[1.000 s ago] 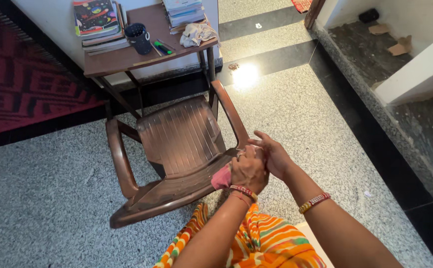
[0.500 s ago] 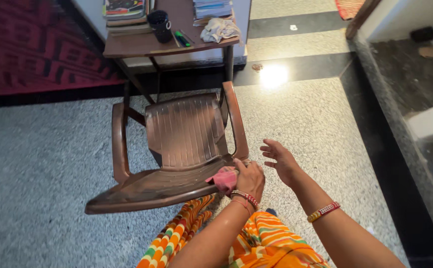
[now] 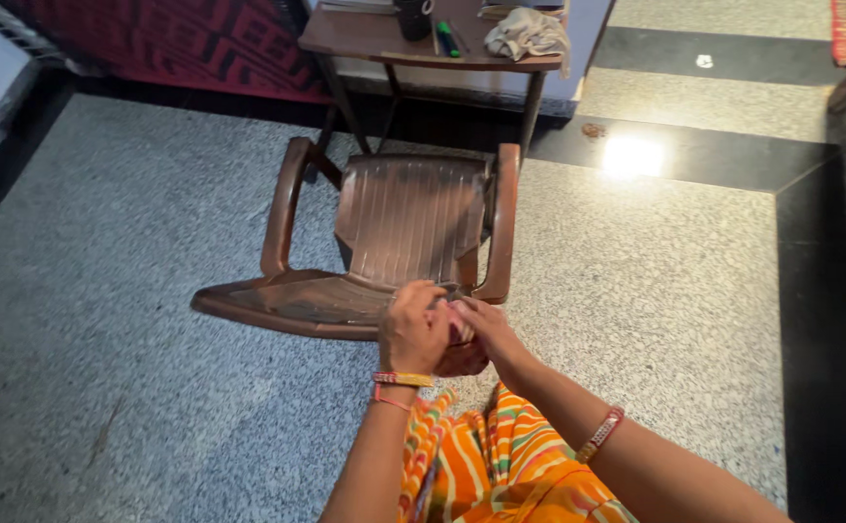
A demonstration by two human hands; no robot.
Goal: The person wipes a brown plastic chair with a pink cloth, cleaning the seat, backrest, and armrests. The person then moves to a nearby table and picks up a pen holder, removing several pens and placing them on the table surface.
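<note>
Granite floor (image 3: 103, 320) | brown chair (image 3: 404, 218) | both hands, seemingly pink cloth (image 3: 460, 331)

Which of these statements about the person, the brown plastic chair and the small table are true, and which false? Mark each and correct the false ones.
1. Both hands meet at the chair's back edge. True: left hand and right hand are together there.
2. The chair is white. False: it is brown.
3. A crumpled cloth lies on the small table. True.
4. The chair stands on carpet. False: it stands on a speckled stone floor.
5. The person's wrists are bare. False: both carry bangles.
</note>
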